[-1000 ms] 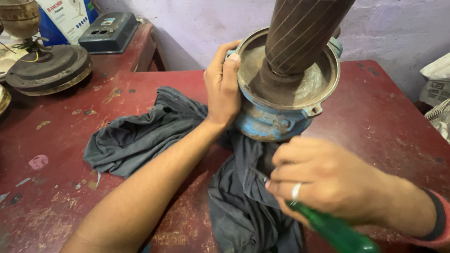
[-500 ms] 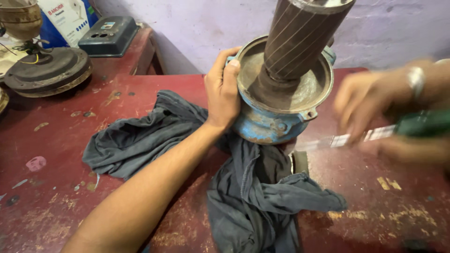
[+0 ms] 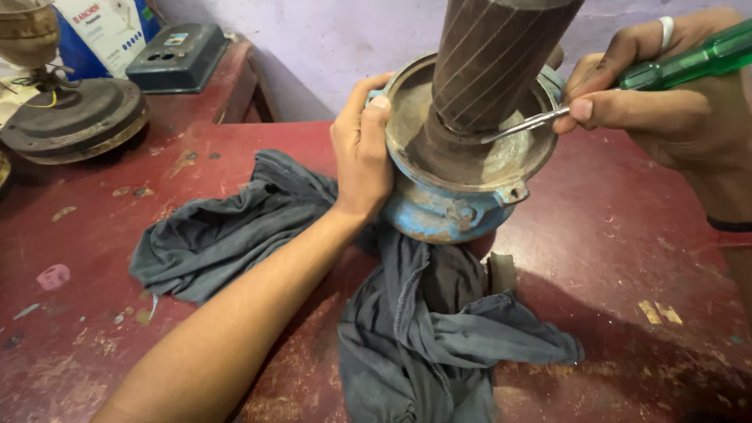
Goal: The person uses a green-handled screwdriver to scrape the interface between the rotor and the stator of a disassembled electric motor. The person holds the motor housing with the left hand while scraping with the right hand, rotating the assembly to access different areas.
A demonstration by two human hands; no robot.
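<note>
On the red worktop (image 3: 611, 235), a blue motor housing (image 3: 446, 215) sits on a gray cloth (image 3: 235, 227), with a thick ribbed rotor (image 3: 501, 55) standing up out of it. My left hand (image 3: 362, 153) is curled around the housing's rim, fingers closed on it. My right hand (image 3: 666, 94) squeezes a green-handled screwdriver (image 3: 627, 82), whose metal tip touches inside the bowl by the rotor.

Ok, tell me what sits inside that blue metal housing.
Inside the blue housing stands a dark ribbed rotor on a dusty brown floor. The screwdriver tip in the right hand reaches in. The rotor covers the centre beneath it.
</note>
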